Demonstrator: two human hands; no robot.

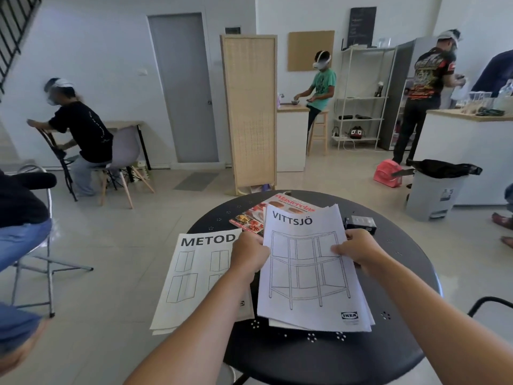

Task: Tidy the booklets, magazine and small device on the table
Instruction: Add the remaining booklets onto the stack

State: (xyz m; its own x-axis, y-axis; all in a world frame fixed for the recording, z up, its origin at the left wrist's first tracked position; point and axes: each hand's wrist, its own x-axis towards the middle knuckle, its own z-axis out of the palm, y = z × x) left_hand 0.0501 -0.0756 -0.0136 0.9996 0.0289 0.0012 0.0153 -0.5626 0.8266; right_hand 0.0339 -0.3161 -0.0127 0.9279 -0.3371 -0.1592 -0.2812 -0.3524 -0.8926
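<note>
White VITTSJÖ booklet [311, 270] gripped by both hands, left hand [251, 255], right hand [358, 250]

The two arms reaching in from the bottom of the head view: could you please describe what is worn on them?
Nothing shows on either: the left hand and right hand are bare, without gloves, rings, watch or bracelet, and both forearms are uncovered to the frame's bottom edge, with no sleeve in view.

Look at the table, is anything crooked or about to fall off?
Yes. The METOD booklet lies tilted and hangs well over the round table's left edge, so it looks ready to slip. The magazine sits askew too, half hidden under the VITTSJÖ booklet.
</note>
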